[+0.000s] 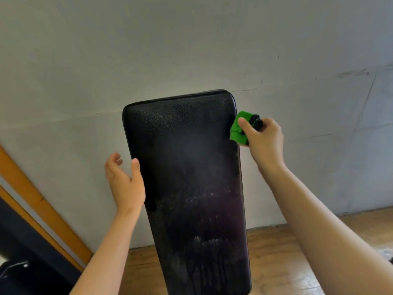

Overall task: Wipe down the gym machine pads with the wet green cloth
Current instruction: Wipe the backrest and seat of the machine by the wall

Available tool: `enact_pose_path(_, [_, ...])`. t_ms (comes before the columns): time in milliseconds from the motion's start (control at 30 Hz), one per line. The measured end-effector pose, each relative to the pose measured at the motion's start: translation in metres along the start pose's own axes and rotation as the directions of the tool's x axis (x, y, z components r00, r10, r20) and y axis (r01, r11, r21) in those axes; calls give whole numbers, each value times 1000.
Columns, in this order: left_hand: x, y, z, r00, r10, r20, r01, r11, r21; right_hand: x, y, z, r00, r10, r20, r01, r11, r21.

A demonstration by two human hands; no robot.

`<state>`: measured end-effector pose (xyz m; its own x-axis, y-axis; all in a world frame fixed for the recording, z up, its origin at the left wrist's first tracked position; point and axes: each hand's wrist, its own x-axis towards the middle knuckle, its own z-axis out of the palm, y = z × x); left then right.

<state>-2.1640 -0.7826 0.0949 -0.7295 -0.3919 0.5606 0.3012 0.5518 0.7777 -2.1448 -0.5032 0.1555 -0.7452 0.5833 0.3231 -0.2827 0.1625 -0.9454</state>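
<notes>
The left hand rests at the left edge of the pad, thumb on its face and fingers loosely apart, holding nothing. It is probably there to steady the pad. At the pad's upper right edge, the right hand has its fingers clamped round the bunched green cloth, which presses against the side, apparently to wipe it.
</notes>
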Motion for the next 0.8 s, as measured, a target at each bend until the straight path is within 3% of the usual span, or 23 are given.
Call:
enact_pose_path(100, [-3,0,22,994,-37,101,43,997,-60,0,-3,9,999,-28,-39,22,989,-146])
enact_pose_path(233, [-5,-9,37,997,-71,-30,70,997,-45,-16,26,6,999,13,-52,-24,973,-231])
enact_pose_path(433, [-3,-13,41,996,-73,-57,70,996,-58,-56,73,-5,997,73,-28,-77,968,-241])
enact_pose_path(633, [-1,-18,42,996,-75,-53,70,993,-93,-60,89,-17,964,262,54,-260,965,-43])
enact_pose_path(800, [0,-20,44,994,-93,-58,88,993,-83,-25,53,-16,976,198,89,-208,969,131])
